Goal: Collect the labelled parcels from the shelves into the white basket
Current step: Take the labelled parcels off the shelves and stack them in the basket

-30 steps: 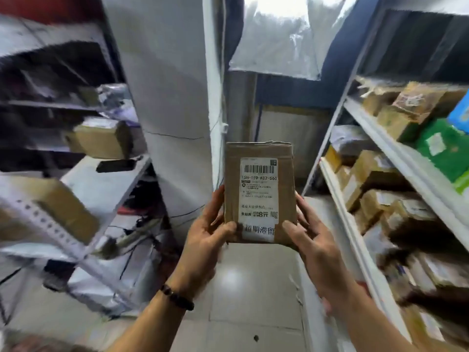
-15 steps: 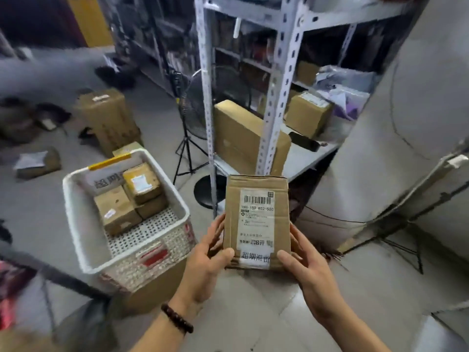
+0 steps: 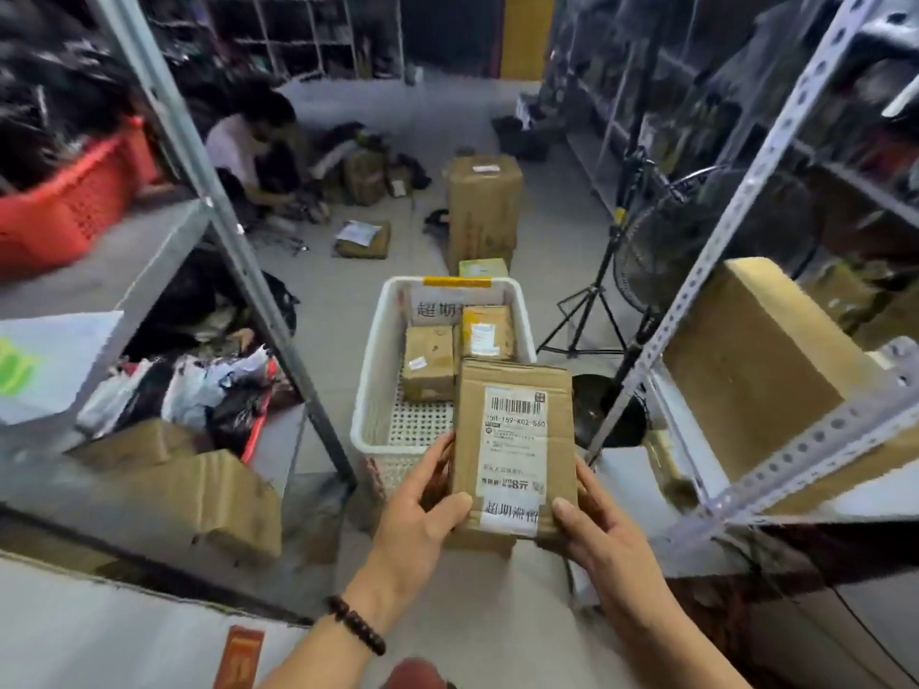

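The parcel covers the near right corner of the white basket. The small print on its label is too tiny to read. The fingertips of the left hand and the right hand go behind the parcel, out of sight. The red basket is cut off at the left edge. The far shelves are dark and blurry.

— Is the light good in here?
— Soft and rather dim, with no hard shadows. The pale floor of the middle aisle is the brightest part, and the deep shelves on both sides are almost black.
— And the sharpness?
— The label on the held parcel reads fairly clear, only the small print is smeared. The red crate at the left edge is blurred. The metal uprights lean and bend outward near the edges.
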